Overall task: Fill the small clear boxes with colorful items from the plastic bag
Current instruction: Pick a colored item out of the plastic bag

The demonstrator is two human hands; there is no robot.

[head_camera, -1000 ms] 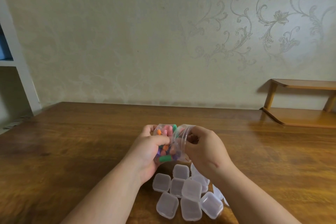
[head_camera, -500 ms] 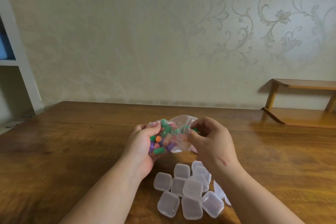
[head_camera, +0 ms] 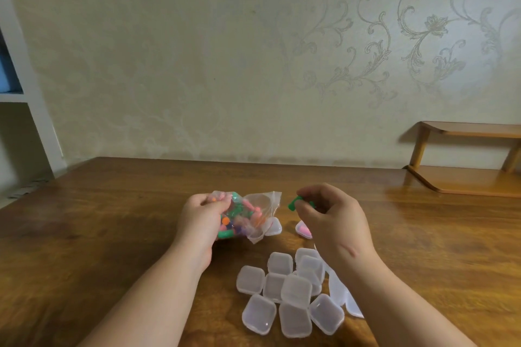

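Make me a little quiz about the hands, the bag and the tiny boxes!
1. True or false: the left hand holds the plastic bag.
2. What colour is the item pinched by the right hand? A red, B green, C yellow.
3. Fill in: the clear boxes lie on a wooden ____.
Key: 1 true; 2 B; 3 table.

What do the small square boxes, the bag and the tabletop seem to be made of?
Small square clear boxes: probably hard plastic, frosted-translucent, with moulded rounded corners. Thin clear bag: soft plastic film, crinkled and glossy. Brown tabletop: wood or wood veneer, grain visible, varnished sheen reflecting light.
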